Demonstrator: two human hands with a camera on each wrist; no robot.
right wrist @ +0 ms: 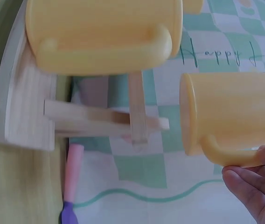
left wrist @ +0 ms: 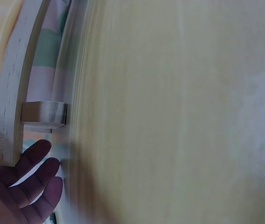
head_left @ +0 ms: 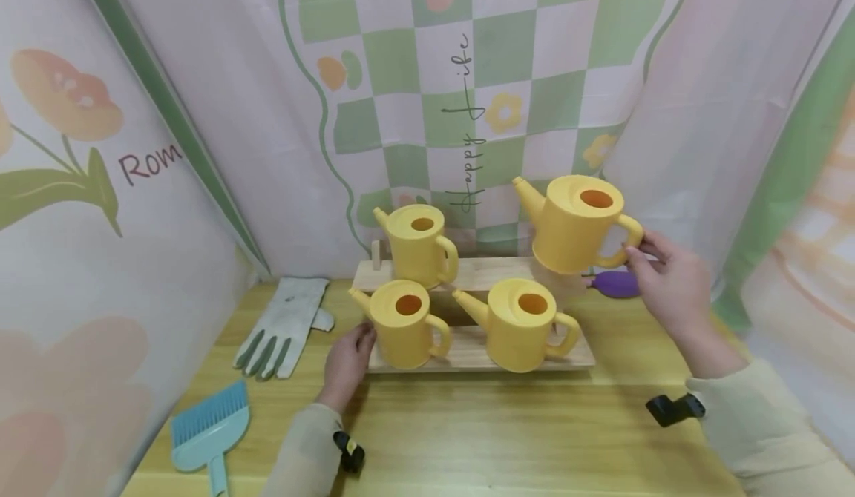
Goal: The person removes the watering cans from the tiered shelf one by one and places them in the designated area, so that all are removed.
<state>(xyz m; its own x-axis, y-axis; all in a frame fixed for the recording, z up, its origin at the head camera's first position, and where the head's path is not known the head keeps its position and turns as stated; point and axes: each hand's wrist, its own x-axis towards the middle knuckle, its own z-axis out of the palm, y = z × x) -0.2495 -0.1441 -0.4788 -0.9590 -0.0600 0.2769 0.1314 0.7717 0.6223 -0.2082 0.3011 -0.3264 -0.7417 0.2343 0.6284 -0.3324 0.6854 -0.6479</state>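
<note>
My right hand [head_left: 668,282] grips the handle of a yellow watering can [head_left: 574,222] and holds it in the air over the right end of the upper step of a wooden stepped rack [head_left: 467,360]. In the right wrist view the held can [right wrist: 230,116] is on the right, with my fingers [right wrist: 249,191] under its handle. Three more yellow cans stand on the rack: back left [head_left: 417,245], front left [head_left: 404,323] and front right [head_left: 521,323]. With straight fingers, my left hand [head_left: 347,360] rests against the rack's left end [left wrist: 11,93], beside the front-left can.
A grey work glove [head_left: 283,326] lies on the wooden table [head_left: 501,438] left of the rack, and a light blue brush [head_left: 210,430] lies near the front left corner. A purple tool [head_left: 614,283] lies behind the rack on the right. Patterned cloth walls close in three sides.
</note>
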